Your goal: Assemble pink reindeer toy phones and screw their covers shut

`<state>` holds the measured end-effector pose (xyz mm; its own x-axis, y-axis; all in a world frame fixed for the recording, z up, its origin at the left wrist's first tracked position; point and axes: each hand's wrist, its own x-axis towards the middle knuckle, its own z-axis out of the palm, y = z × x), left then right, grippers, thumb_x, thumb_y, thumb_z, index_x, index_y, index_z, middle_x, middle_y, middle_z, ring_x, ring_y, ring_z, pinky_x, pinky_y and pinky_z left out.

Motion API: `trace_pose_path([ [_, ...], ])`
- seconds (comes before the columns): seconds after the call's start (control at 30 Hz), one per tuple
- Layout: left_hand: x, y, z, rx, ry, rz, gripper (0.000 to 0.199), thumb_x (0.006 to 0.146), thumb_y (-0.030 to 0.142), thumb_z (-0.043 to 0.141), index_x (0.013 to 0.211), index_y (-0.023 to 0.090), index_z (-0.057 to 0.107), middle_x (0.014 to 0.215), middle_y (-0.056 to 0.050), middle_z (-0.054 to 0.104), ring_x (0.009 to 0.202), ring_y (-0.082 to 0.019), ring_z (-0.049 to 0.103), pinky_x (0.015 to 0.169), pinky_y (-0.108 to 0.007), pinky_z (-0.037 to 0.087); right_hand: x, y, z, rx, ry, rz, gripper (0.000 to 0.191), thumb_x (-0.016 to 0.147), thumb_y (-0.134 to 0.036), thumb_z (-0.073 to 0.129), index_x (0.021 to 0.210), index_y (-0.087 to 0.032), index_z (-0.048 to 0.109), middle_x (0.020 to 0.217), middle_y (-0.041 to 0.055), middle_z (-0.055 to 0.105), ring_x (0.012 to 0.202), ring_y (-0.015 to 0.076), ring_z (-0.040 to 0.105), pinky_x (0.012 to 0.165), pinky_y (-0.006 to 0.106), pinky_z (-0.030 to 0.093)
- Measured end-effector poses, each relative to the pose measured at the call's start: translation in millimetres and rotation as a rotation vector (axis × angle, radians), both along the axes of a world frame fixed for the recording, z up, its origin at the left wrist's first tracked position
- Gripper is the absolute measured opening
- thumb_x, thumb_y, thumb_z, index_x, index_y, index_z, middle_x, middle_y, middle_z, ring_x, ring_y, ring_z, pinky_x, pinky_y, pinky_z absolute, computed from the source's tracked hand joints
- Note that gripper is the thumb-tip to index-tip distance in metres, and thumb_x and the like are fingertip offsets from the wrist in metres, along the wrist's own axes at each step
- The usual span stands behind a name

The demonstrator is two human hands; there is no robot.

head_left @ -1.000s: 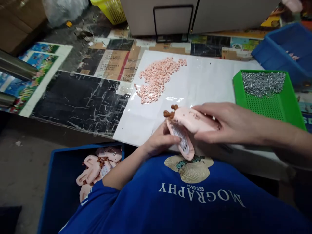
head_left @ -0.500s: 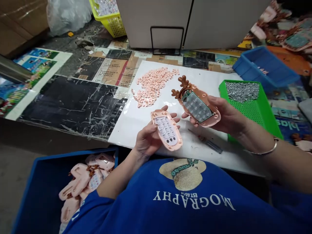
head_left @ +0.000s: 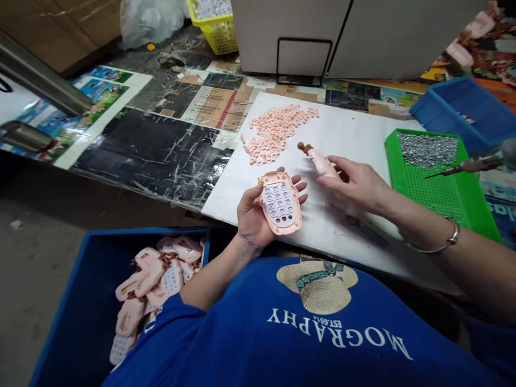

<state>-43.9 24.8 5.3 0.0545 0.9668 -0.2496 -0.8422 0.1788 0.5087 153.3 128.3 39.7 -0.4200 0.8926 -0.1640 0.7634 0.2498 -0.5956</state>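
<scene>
My left hand (head_left: 256, 215) holds a pink toy phone shell half (head_left: 298, 220), its inner side facing up with a white keypad (head_left: 279, 203) seated in it. Gripped in my right hand (head_left: 360, 185) is the other toy phone half (head_left: 321, 162), pink with brown antlers (head_left: 305, 147) at its top end. That half is tilted edge-on, so its circuit board is hidden from me. The two halves are apart, both above the white work sheet (head_left: 226, 188). Beyond them lies a heap of small pink parts (head_left: 278, 129).
A green tray (head_left: 435, 201) with many screws (head_left: 429, 150) stands at right, a screwdriver tip (head_left: 439, 173) above it. Behind it is a blue bin (head_left: 463, 110). Assembled pink toy phones (head_left: 149, 277) fill part of a blue crate (head_left: 91, 269) at lower left. A yellow basket (head_left: 220, 35) stands at back.
My right hand has turned its antlered half from board-side showing to edge-on. My left hand has turned its half more squarely to face me. The whole view has shifted, bringing the screwdriver into sight.
</scene>
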Motion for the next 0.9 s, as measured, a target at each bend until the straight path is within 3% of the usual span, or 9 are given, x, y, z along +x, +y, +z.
trace_pose_path([
  [0.13, -15.2, -7.5, -0.8, -0.065, 0.048, 0.090, 0.062, 0.078, 0.023, 0.063, 0.139, 0.015, 0.057, 0.134, -0.015, 0.070, 0.138, -0.035, 0.058, 0.121, -0.056, 0.041, -18.4, -6.8, -7.7, 0.274, -0.441, 0.142, 0.057, 0.090, -0.058, 0.054, 0.125, -0.013, 0.059, 0.100, 0.0179, 0.068, 0.083, 0.0293, 0.060, 0.073, 0.040, 0.045],
  [0.27, -37.0, -14.6, -0.1, -0.137, 0.115, 0.216, 0.061, 0.078, 0.011, 0.060, 0.139, 0.016, 0.058, 0.128, -0.012, 0.074, 0.135, -0.030, 0.062, 0.124, -0.051, 0.040, -23.0, -6.5, -8.6, 0.408, -0.592, 0.196, 0.064, 0.092, -0.066, 0.054, 0.125, -0.011, 0.061, 0.105, 0.0234, 0.068, 0.092, 0.0362, 0.061, 0.073, 0.044, 0.047],
  [0.33, -44.9, -16.9, 0.1, -0.142, 0.126, 0.242, 0.058, 0.077, 0.011, 0.061, 0.135, 0.014, 0.060, 0.125, -0.013, 0.075, 0.134, -0.030, 0.062, 0.124, -0.051, 0.040, -27.2, -0.4, -5.8, 0.513, -0.562, 0.262, 0.053, 0.096, -0.060, 0.052, 0.117, -0.014, 0.066, 0.111, 0.0227, 0.068, 0.101, 0.0384, 0.059, 0.079, 0.046, 0.047],
  [0.4, -49.1, -18.1, 0.3, -0.145, 0.131, 0.249, 0.055, 0.077, 0.012, 0.062, 0.132, 0.012, 0.062, 0.124, -0.014, 0.075, 0.135, -0.031, 0.061, 0.124, -0.051, 0.040, -37.7, 9.6, -2.9, 0.571, -0.466, 0.368, 0.038, 0.101, -0.044, 0.046, 0.110, -0.016, 0.069, 0.116, 0.0186, 0.069, 0.106, 0.0356, 0.058, 0.085, 0.045, 0.045],
  [0.53, -51.0, -19.6, 0.6, -0.176, 0.113, 0.264, 0.046, 0.078, 0.015, 0.062, 0.124, 0.010, 0.065, 0.122, -0.015, 0.076, 0.134, -0.031, 0.062, 0.123, -0.050, 0.042, -75.2, 33.4, -5.6, 0.535, -0.337, 0.457, 0.032, 0.102, -0.022, 0.041, 0.106, -0.018, 0.072, 0.113, 0.0123, 0.070, 0.103, 0.0281, 0.059, 0.081, 0.037, 0.041],
  [0.67, -52.5, -22.4, 1.0, -0.197, 0.099, 0.291, 0.041, 0.078, 0.016, 0.062, 0.119, 0.010, 0.067, 0.119, -0.015, 0.077, 0.130, -0.030, 0.065, 0.121, -0.048, 0.044, -109.5, 52.5, -19.1, 0.509, -0.304, 0.454, 0.028, 0.099, -0.021, 0.047, 0.091, -0.017, 0.074, 0.105, 0.0125, 0.068, 0.101, 0.0267, 0.058, 0.075, 0.034, 0.038],
  [0.77, -52.9, -22.8, 1.3, -0.198, 0.091, 0.306, 0.037, 0.078, 0.017, 0.062, 0.114, 0.011, 0.069, 0.114, -0.014, 0.078, 0.123, -0.030, 0.069, 0.118, -0.047, 0.048, -119.3, 61.9, -27.9, 0.536, -0.286, 0.443, 0.030, 0.098, -0.020, 0.048, 0.078, -0.017, 0.071, 0.097, 0.0123, 0.068, 0.097, 0.0262, 0.058, 0.077, 0.035, 0.039],
  [0.9, -47.7, -16.4, -0.3, -0.185, 0.063, 0.324, 0.029, 0.078, 0.019, 0.063, 0.104, 0.010, 0.073, 0.107, -0.013, 0.079, 0.112, -0.030, 0.074, 0.113, -0.048, 0.052, -111.3, 62.6, -25.0, 0.604, -0.255, 0.368, 0.025, 0.097, -0.019, 0.048, 0.087, -0.014, 0.070, 0.102, 0.0153, 0.069, 0.099, 0.0284, 0.059, 0.075, 0.036, 0.041],
])
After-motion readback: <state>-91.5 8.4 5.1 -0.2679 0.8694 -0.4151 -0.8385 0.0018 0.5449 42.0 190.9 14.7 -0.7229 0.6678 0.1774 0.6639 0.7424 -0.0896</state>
